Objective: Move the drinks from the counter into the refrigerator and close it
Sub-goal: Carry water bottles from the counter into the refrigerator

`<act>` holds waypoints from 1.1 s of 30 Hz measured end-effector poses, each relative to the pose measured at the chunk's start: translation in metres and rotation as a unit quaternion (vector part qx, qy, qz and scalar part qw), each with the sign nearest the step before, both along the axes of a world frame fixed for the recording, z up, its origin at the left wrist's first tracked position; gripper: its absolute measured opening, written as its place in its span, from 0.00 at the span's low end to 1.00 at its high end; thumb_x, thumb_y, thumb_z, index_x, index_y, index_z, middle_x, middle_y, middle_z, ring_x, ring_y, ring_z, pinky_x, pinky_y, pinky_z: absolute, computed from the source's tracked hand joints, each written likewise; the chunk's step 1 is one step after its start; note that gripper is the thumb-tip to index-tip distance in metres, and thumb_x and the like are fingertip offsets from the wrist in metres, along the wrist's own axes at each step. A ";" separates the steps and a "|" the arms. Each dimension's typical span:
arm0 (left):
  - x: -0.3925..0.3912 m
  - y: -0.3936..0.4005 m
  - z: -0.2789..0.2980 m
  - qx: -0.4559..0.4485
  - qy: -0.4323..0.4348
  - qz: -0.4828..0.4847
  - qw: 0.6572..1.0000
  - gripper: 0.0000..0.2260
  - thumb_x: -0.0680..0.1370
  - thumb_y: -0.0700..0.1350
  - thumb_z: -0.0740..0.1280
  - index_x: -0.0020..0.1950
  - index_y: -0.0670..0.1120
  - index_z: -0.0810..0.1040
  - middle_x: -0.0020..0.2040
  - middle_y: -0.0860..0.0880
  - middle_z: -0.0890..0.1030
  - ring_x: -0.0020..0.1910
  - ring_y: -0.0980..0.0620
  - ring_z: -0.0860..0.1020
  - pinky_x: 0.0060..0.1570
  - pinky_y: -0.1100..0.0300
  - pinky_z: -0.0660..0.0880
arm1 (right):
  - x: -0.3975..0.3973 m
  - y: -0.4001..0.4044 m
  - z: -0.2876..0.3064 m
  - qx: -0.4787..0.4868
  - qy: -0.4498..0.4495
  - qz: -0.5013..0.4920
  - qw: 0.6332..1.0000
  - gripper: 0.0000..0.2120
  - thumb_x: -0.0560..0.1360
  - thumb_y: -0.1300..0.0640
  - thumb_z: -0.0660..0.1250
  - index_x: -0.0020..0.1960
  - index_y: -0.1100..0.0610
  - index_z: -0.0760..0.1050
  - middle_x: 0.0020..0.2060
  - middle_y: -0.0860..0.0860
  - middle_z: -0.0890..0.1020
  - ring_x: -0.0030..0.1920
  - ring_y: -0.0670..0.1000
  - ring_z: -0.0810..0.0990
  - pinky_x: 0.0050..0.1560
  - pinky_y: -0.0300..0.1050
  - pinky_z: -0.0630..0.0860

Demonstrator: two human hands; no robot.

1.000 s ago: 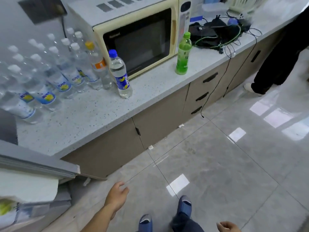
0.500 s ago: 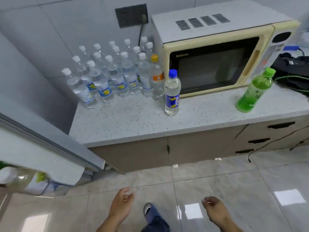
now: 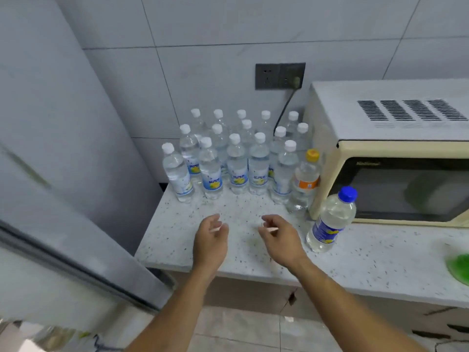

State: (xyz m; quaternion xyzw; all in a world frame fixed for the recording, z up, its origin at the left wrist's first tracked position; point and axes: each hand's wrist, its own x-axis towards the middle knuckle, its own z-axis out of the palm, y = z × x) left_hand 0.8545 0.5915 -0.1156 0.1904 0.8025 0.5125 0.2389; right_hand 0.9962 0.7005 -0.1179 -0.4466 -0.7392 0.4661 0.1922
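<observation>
Several white-capped water bottles (image 3: 236, 166) stand clustered at the back of the speckled counter (image 3: 355, 260). An orange-capped bottle (image 3: 304, 182) stands at their right, and a blue-capped bottle (image 3: 331, 221) stands nearer, in front of the microwave. A green bottle (image 3: 459, 269) shows only partly at the right edge. My left hand (image 3: 210, 241) and my right hand (image 3: 281, 240) reach out over the counter's front, fingers loosely curled, holding nothing, a short way before the bottles. The open refrigerator door (image 3: 63, 250) juts in at the left.
A cream microwave (image 3: 396, 158) fills the counter's right side, its cord plugged into a dark wall socket (image 3: 280, 76). The grey refrigerator body (image 3: 50, 97) rises at the left. Cabinets and tiled floor lie below the counter edge.
Both hands have risen from down near the floor to above the counter. The view has swung left and closer to the bottle cluster.
</observation>
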 end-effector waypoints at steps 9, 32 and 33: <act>-0.060 0.099 0.069 0.017 0.104 0.086 0.991 0.21 0.78 0.50 0.67 0.71 0.54 0.68 0.68 0.50 0.68 0.57 0.52 0.75 0.54 0.56 0.74 | -0.112 0.099 0.096 0.152 0.056 0.059 0.985 0.23 0.77 0.53 0.68 0.71 0.52 0.70 0.69 0.50 0.70 0.44 0.48 0.82 0.56 0.44 0.75; -0.104 0.145 0.079 -0.147 0.325 -0.009 0.934 0.17 0.78 0.46 0.67 0.67 0.52 0.74 0.63 0.48 0.72 0.60 0.45 0.72 0.51 0.52 0.74 | -0.166 0.144 0.091 0.231 -0.123 0.192 0.946 0.16 0.78 0.50 0.67 0.61 0.57 0.70 0.56 0.58 0.71 0.47 0.59 0.78 0.47 0.46 0.73; -0.100 0.142 0.077 -0.129 0.312 -0.003 0.941 0.16 0.78 0.47 0.68 0.65 0.51 0.75 0.60 0.48 0.72 0.57 0.45 0.73 0.50 0.53 0.74 | -0.162 0.143 0.089 0.233 -0.117 0.189 0.947 0.16 0.78 0.49 0.67 0.61 0.57 0.70 0.55 0.58 0.72 0.46 0.58 0.77 0.46 0.46 0.72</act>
